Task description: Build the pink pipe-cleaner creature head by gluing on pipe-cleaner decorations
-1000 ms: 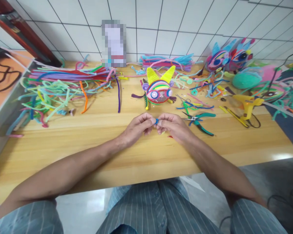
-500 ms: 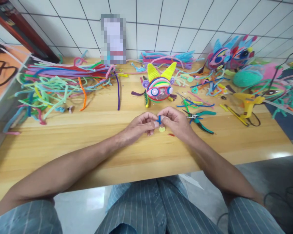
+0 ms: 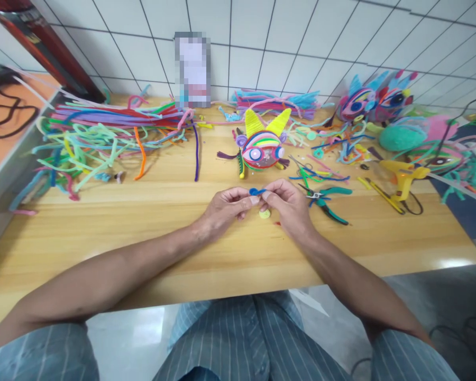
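Observation:
Between my fingertips is a short blue pipe cleaner [image 3: 254, 192], its left end coiled into a small disc. My left hand [image 3: 233, 203] pinches the coil, while my right hand [image 3: 283, 203] pinches the straight tail. Below the fingers a pale yellow coil [image 3: 264, 214] lies on the wooden table, and a small red piece [image 3: 277, 223] rests beside my right hand. Just beyond my hands stands a colourful mask-like figure [image 3: 264, 148] with yellow horns and round eyes. Green-handled pliers [image 3: 329, 198] lie open to the right of my right hand.
Loose pipe cleaners [image 3: 91, 148] are heaped at the left, with another bundle [image 3: 277, 100] by the wall. A yellow glue gun [image 3: 404, 177] sits at the right, near more finished figures [image 3: 357, 100]. Scissors [image 3: 301, 164] lie among scraps behind the pliers.
The blue pipe cleaner has turned from upright to sideways, its coil and tail now showing between my fingers. Both hands stay close together; the whole view has shifted slightly.

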`<state>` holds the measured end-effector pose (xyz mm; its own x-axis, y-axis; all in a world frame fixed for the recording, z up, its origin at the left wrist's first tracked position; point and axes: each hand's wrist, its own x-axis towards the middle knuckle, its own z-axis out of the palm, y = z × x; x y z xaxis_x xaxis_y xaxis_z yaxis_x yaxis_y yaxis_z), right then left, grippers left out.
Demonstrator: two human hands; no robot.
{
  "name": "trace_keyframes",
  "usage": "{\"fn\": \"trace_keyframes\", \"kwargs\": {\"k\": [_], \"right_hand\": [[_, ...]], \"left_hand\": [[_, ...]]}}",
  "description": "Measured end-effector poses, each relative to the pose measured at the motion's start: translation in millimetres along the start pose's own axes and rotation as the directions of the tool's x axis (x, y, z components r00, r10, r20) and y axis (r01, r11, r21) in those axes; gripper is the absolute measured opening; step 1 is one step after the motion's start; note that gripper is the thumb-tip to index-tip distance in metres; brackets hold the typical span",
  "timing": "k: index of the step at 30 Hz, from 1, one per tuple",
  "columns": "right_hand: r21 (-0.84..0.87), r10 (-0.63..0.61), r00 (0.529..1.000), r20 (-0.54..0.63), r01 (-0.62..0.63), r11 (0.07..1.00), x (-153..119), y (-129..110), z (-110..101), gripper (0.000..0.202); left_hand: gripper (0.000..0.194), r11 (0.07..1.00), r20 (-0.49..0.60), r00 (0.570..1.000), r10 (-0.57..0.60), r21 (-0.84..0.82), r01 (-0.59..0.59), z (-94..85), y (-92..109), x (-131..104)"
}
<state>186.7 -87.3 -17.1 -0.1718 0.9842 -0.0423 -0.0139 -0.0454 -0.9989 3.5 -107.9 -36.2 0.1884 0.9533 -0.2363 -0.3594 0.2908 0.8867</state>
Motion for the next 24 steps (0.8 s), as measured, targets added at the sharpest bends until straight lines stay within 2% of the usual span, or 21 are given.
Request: {"fn": "trace_keyframes", "kwargs": {"k": [5,11,13,16,19,24], "right_hand": [[-0.092,-0.031,0.999,0.041,0.035,0.995,-2.0,2.3,2.0,0.019],[-0.199,-0.133,0.986,0.104,0.151,0.968,-5.9,4.3,2.2,0.015],[-0.269,-0.167,0.979,0.113,0.192,0.944,-5.5,2.6,-1.6,0.014],[-0.338,-0.160,0.974,0.161,0.207,0.918,-2.6,-0.6,-8.5,0.017],[-0.275,-0.112,0.977,0.184,0.160,0.948,1.4,-1.8,-12.3,0.024],[-0.162,-0.081,0.992,0.099,0.097,0.982,2.3,-1.0,-9.3,0.033]], "left_hand": [[0.050,0.994,-0.035,0.994,0.099,0.043,-0.098,0.6,3.7,0.4],[0.045,0.946,0.008,0.984,0.177,0.274,-0.172,-0.6,9.6,-1.8],[0.046,0.920,0.049,0.985,0.163,0.352,-0.170,-3.4,13.9,-0.8],[0.050,0.891,0.150,0.986,0.071,0.436,-0.131,-8.5,22.6,2.7],[0.053,0.909,0.201,0.979,0.024,0.404,-0.105,-9.9,27.7,5.6],[0.056,0.956,0.192,0.978,0.085,0.261,-0.134,-2.5,18.2,3.7]]}}
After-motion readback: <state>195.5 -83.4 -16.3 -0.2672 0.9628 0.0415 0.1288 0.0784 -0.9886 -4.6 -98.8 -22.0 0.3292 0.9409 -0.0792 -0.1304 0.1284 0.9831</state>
